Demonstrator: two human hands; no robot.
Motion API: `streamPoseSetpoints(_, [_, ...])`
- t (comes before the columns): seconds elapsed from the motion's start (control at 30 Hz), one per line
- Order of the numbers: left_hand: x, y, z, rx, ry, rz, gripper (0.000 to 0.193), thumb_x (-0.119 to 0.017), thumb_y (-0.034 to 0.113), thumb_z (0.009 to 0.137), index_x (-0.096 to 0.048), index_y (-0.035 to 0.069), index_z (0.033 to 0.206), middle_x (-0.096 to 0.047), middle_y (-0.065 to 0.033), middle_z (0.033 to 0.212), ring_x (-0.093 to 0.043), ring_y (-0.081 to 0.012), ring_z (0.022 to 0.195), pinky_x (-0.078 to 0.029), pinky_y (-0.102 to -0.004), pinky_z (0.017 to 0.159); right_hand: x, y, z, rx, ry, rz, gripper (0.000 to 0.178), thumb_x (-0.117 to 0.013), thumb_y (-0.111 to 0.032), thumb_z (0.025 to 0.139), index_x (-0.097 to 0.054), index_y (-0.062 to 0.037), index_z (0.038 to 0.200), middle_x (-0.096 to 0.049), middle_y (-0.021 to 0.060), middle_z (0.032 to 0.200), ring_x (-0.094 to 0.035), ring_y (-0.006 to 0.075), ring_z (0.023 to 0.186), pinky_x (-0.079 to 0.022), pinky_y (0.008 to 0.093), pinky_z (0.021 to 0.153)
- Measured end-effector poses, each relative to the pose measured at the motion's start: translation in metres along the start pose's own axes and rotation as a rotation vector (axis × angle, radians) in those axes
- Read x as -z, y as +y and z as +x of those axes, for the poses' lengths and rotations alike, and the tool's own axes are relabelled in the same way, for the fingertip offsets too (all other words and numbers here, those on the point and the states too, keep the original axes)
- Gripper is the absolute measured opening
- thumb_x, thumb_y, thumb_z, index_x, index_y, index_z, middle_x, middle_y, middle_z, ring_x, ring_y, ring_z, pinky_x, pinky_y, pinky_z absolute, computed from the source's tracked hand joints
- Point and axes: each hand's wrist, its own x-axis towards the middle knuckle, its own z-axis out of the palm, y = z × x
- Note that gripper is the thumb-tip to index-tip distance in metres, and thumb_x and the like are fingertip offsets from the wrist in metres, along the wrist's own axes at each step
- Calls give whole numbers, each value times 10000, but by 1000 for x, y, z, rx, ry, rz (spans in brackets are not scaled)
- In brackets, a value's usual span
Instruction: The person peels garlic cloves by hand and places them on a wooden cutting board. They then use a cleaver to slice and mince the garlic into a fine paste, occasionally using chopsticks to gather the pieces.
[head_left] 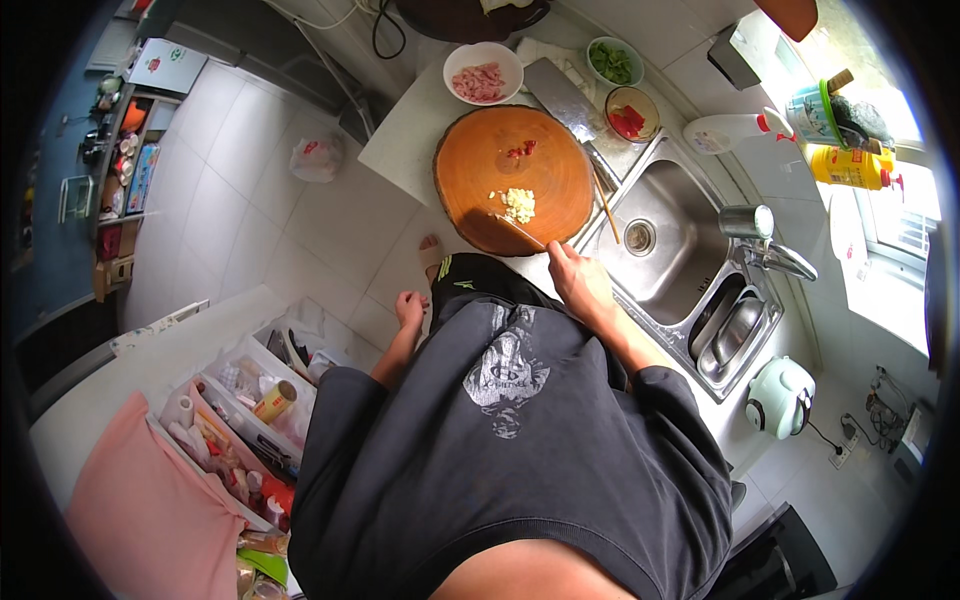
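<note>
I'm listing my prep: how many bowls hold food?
3: a white bowl of pink meat beyond the board, a pale bowl of greens farther right, a glass bowl of red pieces near the sink.

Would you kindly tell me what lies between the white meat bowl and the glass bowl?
In the head view, a broad-bladed cleaver lies between the white bowl and the glass bowl.
</note>
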Motion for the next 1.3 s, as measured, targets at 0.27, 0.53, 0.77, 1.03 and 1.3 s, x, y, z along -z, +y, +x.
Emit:
streamPoseSetpoints(0.27, [-2,-10,6,0,-23,22,220,-579,196,1007,-603,21,1139,-737,-126,956,-720,-224,753,-534,-366,632,-2,-6,4,46,34,-55,109,-591,-126,991,-551,-83,1083,-648,144,818,-704,374,680,-555,510,612])
streamPoseSetpoints(0.53, [-5,-9,11,-31,-15,9,219,-582,199,1001,-610,25,1131,-739,-117,942,-720,-219,752,-533,-361,633,-6,-2,0,8,16,-13,118,-589,-124,986,-542,-77,1083,-651,159,839,-701,401,678,-552,533,606])
streamPoseSetpoints(0.77, [-3,-3,6,-24,-14,7,208,-582,211,1015,-613,24,1101,-736,-113,921,-720,-211,743,-533,-353,627,-15,2,1,-31,22,24,129,-584,-115,978,-530,-70,1086,-664,182,854,-693,433,684,-547,561,617])
streamPoseSetpoints(1.03, [-3,-19,23,-15,-43,-20,221,-583,201,1015,-617,10,1120,-729,-115,912,-723,-227,742,-537,-355,625,-7,-7,2,-76,35,40,111,-571,-107,981,-520,-65,1071,-663,198,833,-692,441,682,-543,568,611])
streamPoseSetpoints(1.3, [8,-1,22,-39,-18,-26,185,-595,197,1014,-617,37,1103,-726,-88,894,-702,-184,718,-524,-345,606,-1,-25,8,-124,69,34,111,-574,-106,995,-524,-58,1082,-665,205,836,-692,447,683,-549,565,617])
